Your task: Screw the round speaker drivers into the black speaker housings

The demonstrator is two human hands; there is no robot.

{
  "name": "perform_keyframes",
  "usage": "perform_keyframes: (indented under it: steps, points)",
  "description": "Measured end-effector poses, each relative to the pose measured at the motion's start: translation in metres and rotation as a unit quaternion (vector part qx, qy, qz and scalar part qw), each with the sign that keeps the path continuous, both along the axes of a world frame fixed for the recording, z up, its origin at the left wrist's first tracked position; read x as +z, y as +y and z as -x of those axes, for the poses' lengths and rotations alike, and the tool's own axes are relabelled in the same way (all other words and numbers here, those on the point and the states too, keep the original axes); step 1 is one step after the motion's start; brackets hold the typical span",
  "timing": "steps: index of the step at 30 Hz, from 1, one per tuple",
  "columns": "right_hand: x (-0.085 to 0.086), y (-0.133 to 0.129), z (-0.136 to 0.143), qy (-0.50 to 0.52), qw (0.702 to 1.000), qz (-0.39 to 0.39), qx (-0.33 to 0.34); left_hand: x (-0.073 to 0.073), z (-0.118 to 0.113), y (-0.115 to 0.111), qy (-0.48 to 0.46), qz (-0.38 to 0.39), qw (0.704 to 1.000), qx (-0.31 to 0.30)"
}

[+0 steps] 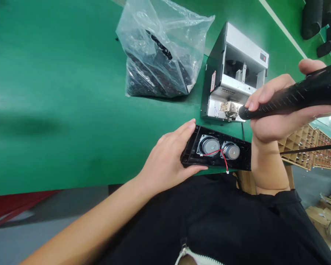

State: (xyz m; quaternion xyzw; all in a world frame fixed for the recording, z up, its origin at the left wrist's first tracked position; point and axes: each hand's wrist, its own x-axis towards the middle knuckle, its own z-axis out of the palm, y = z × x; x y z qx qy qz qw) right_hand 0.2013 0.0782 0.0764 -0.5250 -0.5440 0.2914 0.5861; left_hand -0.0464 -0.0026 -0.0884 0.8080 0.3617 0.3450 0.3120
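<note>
My left hand (165,158) grips the left end of a black speaker housing (191,151), thumb along the near side and fingers over the far side. Two round speaker drivers (210,146) sit in the housing, and red wires (224,162) with small white connectors lie across them. My right hand (278,127) is wrapped round a black electric screwdriver (300,94). The screwdriver's nose is at the metal outlet (231,109) of a screw feeder (217,81); its bit cannot be made out. My right forearm hides the housing's right end.
Beyond the housing, a clear plastic bag (165,70) of small black parts lies on the green table (57,92). Wooden compartment trays (300,143) stand at the right. Black cylindrical objects (311,22) are at the far right, cardboard boxes (320,222) lower down.
</note>
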Motion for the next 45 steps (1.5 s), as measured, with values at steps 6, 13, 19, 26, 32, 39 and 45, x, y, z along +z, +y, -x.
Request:
perform_keyframes:
  steps: [6,13,19,26,32,39,45]
  points:
    - [-0.001,0.005,0.012,-0.036,0.994,-0.106,-0.010,-0.001,0.001,0.001,0.007,0.008,1.000,-0.009]
    - [-0.012,0.013,0.018,0.001,0.987,-0.152,-0.044,-0.004,0.000,0.001,0.008,-0.003,1.000,-0.004]
    - [-0.005,-0.001,0.021,0.060,0.976,-0.211,0.008,-0.005,-0.001,0.002,0.007,0.002,1.000,-0.010]
    - [0.035,-0.062,0.018,0.077,0.990,-0.045,0.113,-0.005,-0.006,0.000,-0.008,0.006,1.000,-0.010]
    - [0.037,-0.083,0.038,0.089,0.992,-0.034,0.082,0.010,-0.005,-0.010,-0.092,-0.068,0.992,0.052]
    - [0.048,-0.095,0.050,0.103,0.992,-0.016,0.066,0.035,-0.003,-0.012,-0.075,-0.090,0.992,0.049]
    - [0.047,-0.097,0.045,0.109,0.991,-0.017,0.074,0.032,0.000,-0.012,-0.107,-0.064,0.992,0.025]
